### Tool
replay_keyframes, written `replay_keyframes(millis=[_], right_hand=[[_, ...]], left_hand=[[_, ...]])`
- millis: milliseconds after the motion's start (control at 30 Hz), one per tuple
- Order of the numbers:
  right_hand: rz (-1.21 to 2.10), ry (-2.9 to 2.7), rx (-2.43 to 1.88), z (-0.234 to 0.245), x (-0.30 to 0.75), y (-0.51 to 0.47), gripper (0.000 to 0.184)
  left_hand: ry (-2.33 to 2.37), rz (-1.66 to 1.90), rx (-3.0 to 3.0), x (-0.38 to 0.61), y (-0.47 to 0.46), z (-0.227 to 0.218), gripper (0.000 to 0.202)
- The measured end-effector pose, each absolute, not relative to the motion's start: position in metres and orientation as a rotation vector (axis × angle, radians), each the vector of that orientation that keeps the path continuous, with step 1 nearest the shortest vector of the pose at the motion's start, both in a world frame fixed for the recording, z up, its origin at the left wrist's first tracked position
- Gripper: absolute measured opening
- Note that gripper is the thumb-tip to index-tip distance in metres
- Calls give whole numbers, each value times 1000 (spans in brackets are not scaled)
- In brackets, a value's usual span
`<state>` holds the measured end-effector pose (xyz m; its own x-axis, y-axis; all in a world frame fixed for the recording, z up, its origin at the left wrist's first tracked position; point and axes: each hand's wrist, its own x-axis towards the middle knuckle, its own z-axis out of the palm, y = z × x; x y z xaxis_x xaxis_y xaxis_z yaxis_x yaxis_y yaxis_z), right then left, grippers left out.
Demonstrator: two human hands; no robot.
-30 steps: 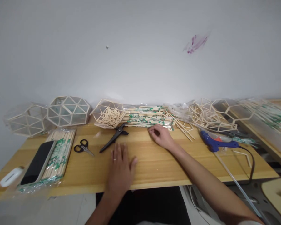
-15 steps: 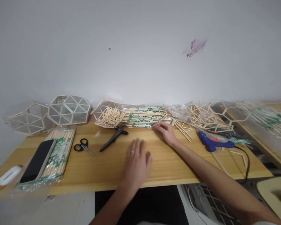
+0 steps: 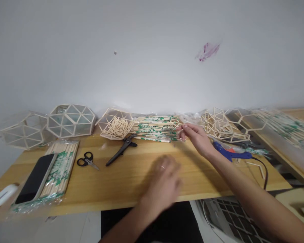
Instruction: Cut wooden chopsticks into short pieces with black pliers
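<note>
My right hand [image 3: 194,136] is at the right end of a row of thin wooden sticks in green-printed clear wrappers [image 3: 154,128]. Its thumb and fingertips are pinched together there, and what lies between them cannot be made out. My left hand [image 3: 164,182], a ring on one finger, is over the bare wood of the table's front middle. Motion blurs its fingers, and no object shows in it. Left of the wrapped sticks, a faceted stick-frame bowl [image 3: 101,126] holds many short cut sticks [image 3: 120,127]. Black-handled cutting pliers [image 3: 121,150] lie in front of it.
Small scissors [image 3: 88,161], a phone [image 3: 35,179] on a packet of chopsticks [image 3: 62,168] and a white case [image 3: 3,195] lie left. Stick frames [image 3: 71,119] line the wall. A blue glue gun [image 3: 230,153] with its cord is right, near more wrapped sticks [image 3: 291,126].
My right hand has moved right and lifted slightly along the wrapped sticks. The left hand has slid right over the table. Loose sticks beside my right hand no longer show there.
</note>
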<state>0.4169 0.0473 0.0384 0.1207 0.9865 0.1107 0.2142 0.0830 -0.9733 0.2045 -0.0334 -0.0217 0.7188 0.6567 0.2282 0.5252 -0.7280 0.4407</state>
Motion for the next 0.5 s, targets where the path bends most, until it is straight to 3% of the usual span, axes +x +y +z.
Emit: replay_keyframes(millis=[100,267,400,500], right_hand=[[1055,-1336,-1404,40,423,46,45],[1402,-1360,-1435,22,420,62,52],[1450,-1425,-1491,14,417,85,51],[1472,-1500,-1554,13,417,101,49]], left_hand=[[1556,552,2427,190,9,-28,59],[1589,419,2478,223,19,-45,78],[1096,326,2639,273,-33,-43,77],[107,263,2696,293,-89,-39,64]])
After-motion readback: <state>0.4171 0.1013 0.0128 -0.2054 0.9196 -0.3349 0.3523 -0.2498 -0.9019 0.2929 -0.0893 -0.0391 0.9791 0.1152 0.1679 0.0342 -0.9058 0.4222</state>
